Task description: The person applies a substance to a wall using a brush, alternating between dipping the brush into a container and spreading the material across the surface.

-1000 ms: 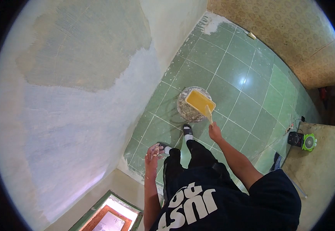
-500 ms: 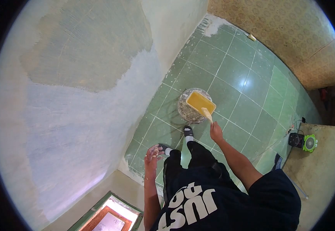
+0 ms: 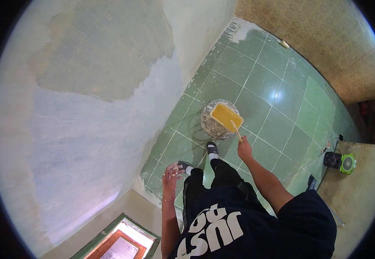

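Note:
My right hand (image 3: 244, 149) is closed around the handle of a light-coloured brush-like tool (image 3: 236, 129), whose far end reaches over the near edge of a yellow rectangular tray (image 3: 226, 116). That tray rests on top of a round, plaster-stained bucket (image 3: 211, 125) standing on the green tiles. On the other side, my left hand (image 3: 171, 173) hangs beside my leg with whitish smears on it. Its fingers are partly curled and apart, and nothing clear shows in them.
A patchy plastered wall (image 3: 110, 125) rises at the left. White residue (image 3: 241, 30) marks the far floor corner. At the right are a green round fan-like device (image 3: 347, 163) and a black box (image 3: 332, 160). A bright framed opening (image 3: 122, 241) lies at lower left.
My right hand has shifted slightly, and the tool has turned, now showing a narrower profile over the tray. The whole view has moved a little. My left hand keeps nearly the same pose.

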The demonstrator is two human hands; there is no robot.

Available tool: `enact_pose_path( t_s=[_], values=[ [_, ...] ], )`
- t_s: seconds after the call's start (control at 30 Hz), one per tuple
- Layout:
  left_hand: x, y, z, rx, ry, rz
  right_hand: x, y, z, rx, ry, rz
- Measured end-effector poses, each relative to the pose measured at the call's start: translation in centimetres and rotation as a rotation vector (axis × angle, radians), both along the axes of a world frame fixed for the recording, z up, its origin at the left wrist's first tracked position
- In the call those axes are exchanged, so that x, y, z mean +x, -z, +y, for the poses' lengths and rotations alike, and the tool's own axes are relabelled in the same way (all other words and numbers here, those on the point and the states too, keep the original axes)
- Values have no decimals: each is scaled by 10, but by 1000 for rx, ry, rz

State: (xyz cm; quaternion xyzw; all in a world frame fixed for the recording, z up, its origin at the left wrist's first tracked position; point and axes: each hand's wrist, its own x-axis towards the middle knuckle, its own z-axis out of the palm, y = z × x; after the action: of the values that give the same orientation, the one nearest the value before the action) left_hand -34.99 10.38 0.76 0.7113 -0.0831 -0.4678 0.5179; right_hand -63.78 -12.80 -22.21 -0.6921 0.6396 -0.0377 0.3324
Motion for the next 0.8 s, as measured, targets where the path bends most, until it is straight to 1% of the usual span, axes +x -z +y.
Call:
enact_pose_path(
  t_s=[0.07,0.17,0.2,0.27,0.4,0.47,0.5,0.57,0.6,0.67,0.7,0.77,0.8],
  values=[
    [1,-1,0,-2,0,-8,2,-5,2,-23,-4,-7],
    [2,-8,2,-16,-12,-13,-5,8,5,-44,-43,-4],
    [5,-11,3,-26,-18,-13,-3,4,5,-54,-59,-18],
    [14,-14,7,-39,-59,-31,2,-7,3,-21,-38,-14],
    [31,-26,21,-57,-107,-89,3,-9,1,3,-82,29],
    [40,-36,32,-95,-140,-123,16,-30,-1,-16,-27,33],
    [45,-40,39,-121,-161,-140,27,-42,-3,-30,-43,18],
    [53,-43,55,-145,-216,-152,46,-64,-7,-219,-150,-136],
    [57,-43,63,-158,-254,-149,60,-80,-13,-237,-165,-146],
    [65,-37,83,-189,-283,-145,100,-126,-24,-283,-284,-227],
    [70,-33,91,-199,-298,-132,123,-151,-31,-304,-299,-232],
    [83,-27,104,-188,-325,-134,180,-205,-43,-292,-508,-472],
    [91,-26,110,-155,-334,-132,211,-229,-43,-302,-534,-558]
  ],
)
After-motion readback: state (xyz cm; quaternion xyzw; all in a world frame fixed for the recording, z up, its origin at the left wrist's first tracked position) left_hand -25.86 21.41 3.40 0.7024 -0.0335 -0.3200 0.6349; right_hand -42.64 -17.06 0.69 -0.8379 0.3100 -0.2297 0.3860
